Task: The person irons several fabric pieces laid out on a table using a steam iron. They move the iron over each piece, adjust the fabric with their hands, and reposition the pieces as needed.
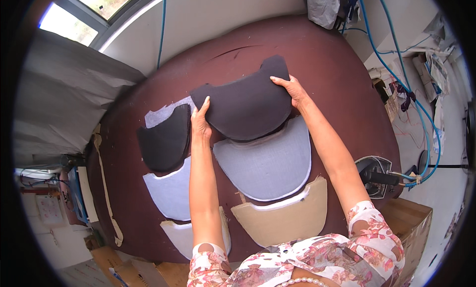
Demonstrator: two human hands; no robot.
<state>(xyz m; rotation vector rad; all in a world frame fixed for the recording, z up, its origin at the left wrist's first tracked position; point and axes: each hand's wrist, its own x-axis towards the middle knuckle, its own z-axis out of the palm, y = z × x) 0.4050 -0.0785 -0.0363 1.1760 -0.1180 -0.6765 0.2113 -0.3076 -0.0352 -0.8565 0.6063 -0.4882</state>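
Note:
A large black fabric panel (245,101), with a scooped upper edge and a rounded lower edge, is held between my two hands. My left hand (200,121) grips its left edge, thumb on top. My right hand (293,90) has its upper right side, thumb across the face. Just below, a light blue-grey panel (266,160) of similar shape lies flat, and a beige panel (284,216) lies nearer my body. Beside my left hand rests a smaller black panel (165,140), partly over a grey piece (160,116). Pale blue panels (169,194) lie partly behind my left forearm.
The panels lie on a padded maroon-covered table (346,101). A steam iron (375,177) stands at its right edge, joined to blue hoses (427,138). Cardboard boxes (405,220) stand below on the right. A grey curtain (74,90) hangs at the left.

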